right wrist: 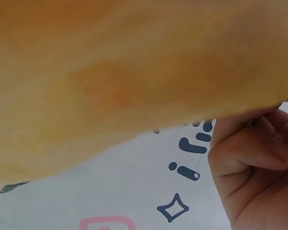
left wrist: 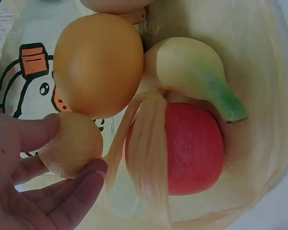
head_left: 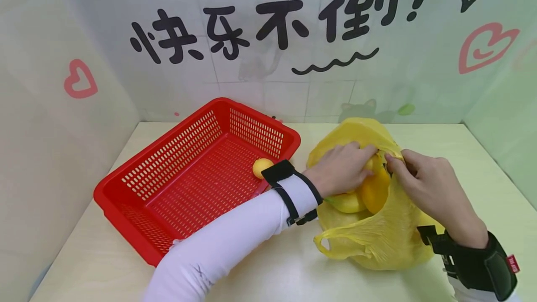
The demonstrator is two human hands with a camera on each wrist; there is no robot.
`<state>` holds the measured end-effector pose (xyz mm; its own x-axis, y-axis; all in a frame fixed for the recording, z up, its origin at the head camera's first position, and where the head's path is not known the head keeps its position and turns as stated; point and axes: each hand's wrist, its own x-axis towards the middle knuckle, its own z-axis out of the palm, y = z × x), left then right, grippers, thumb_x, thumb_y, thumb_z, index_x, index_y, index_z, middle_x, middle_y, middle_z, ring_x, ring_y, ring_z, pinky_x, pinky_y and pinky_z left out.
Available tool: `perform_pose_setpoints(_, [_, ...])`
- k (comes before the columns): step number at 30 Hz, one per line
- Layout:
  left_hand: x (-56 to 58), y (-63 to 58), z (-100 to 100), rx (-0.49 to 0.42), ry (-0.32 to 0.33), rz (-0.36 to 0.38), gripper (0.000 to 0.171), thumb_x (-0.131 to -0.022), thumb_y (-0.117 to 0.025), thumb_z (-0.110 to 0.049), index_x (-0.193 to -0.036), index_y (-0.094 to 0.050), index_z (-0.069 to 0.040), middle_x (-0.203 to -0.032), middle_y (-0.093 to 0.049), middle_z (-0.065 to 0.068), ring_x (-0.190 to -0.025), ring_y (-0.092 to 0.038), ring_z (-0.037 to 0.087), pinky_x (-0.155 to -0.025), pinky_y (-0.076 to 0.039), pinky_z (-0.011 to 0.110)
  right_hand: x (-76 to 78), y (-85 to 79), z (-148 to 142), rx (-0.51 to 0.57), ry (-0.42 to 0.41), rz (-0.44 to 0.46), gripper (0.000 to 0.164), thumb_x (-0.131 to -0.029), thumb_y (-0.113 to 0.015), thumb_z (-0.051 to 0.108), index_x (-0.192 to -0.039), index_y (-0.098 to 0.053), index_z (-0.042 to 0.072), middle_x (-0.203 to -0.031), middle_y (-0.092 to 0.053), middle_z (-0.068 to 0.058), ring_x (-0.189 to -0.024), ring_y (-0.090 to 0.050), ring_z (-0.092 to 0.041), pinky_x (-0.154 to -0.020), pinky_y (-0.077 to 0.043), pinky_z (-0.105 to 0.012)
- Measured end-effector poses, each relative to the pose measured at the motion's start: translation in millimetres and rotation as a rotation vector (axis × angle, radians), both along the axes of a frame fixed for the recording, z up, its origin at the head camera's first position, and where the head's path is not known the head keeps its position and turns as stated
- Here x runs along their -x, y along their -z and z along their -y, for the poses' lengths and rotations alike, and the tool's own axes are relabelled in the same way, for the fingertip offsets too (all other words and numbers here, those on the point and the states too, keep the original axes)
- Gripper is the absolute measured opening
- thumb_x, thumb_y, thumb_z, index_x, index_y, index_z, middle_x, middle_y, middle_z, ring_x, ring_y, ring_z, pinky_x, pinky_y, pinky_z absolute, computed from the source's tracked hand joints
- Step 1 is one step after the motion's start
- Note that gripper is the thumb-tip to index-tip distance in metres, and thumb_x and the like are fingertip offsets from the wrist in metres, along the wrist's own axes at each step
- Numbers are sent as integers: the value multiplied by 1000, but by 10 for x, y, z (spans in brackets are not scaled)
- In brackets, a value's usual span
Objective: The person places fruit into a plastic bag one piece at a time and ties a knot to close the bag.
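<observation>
My left hand (head_left: 341, 167) reaches into the mouth of a yellow plastic bag (head_left: 386, 236) and pinches a small round yellow-orange fruit (left wrist: 72, 146) between thumb and fingers. A bigger orange fruit (left wrist: 100, 67) lies right beside it in the bag. Close by are a banana (left wrist: 187, 67) with a green stem end and a red, apple-like fruit (left wrist: 197, 148), half covered by a strip of the bag. With curled fingers, my right hand (head_left: 436, 185) grips the bag's rim at its right side. Bag plastic fills much of the right wrist view.
Left of the bag stands a red plastic basket (head_left: 121, 223) with slotted walls. A small yellow round fruit (head_left: 262, 168) lies inside it, near its right wall. My left forearm crosses over the basket's front edge. A printed cloth (head_left: 251, 92) hangs behind the pale table (head_left: 260, 274).
</observation>
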<state>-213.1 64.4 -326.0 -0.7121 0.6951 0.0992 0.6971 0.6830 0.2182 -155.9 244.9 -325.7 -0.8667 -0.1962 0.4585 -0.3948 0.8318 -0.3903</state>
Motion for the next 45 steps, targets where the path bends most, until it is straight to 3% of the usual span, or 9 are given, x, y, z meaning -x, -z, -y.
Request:
perform_pose_setpoints(9, [5, 78, -28, -1, -80, 4, 34, -99, -57, -33, -129, -54, -18, -108, -52, 7, -71, -54, 14, -63, -49, 18, 10, 11, 9, 3, 2, 13, 37, -99, -60, 24, -65, -46, 15, -54, -28, 6, -44, -24, -3, -44, -21, -22])
perform_pose_setpoints(15, [7, 133, -72, 39, -115, -49, 35, -100, -55, -34, -132, -54, -20, -109, -53, 8, -69, -54, 15, -59, -50, 19, 16, 17, 14, 5, 0, 18, 35, -99, -59, 25, -67, -49, 15, -53, -29, 6, -44, -24, -3, -44, -21, -22])
perform_pose_setpoints(23, [60, 175, -58, 90, -94, -58, 44, -101, -51, -38, -142, -46, -22, -117, -57, 9, -85, -61, 19, -72, -56, 26, 16, 17, 16, 4, 5, 23, 35, -99, -59, 25, -67, -50, 15, -53, -29, 6, -44, -25, -3, -44, -21, -22])
perform_pose_setpoints(31, [56, 144, -34, 95, -87, -45, 47, -101, -53, -38, -145, -44, -24, -120, -57, 9, -87, -59, 18, -73, -55, 25, 16, 27, 5, 11, 9, 14, 35, -99, -59, 24, -66, -50, 16, -53, -29, 7, -44, -25, -3, -44, -21, -22])
perform_pose_setpoints(38, [78, 60, 59, 11, -31, 18, 43, -99, -57, -32, -141, -52, -22, -111, -54, 5, -90, -51, 14, -74, -48, 18, 15, 25, -8, 4, 5, 7, 35, -99, -59, 24, -67, -50, 16, -53, -28, 7, -44, -24, -3, -44, -21, -21])
perform_pose_setpoints(45, [85, -51, 179, -55, 8, 42, 33, -100, -57, -20, -132, -64, -17, -116, -58, 4, -93, -53, 12, -75, -46, 14, 6, 22, -31, -7, 14, 12, 35, -99, -59, 24, -67, -49, 15, -54, -28, 6, -43, -24, -3, -43, -21, -22])
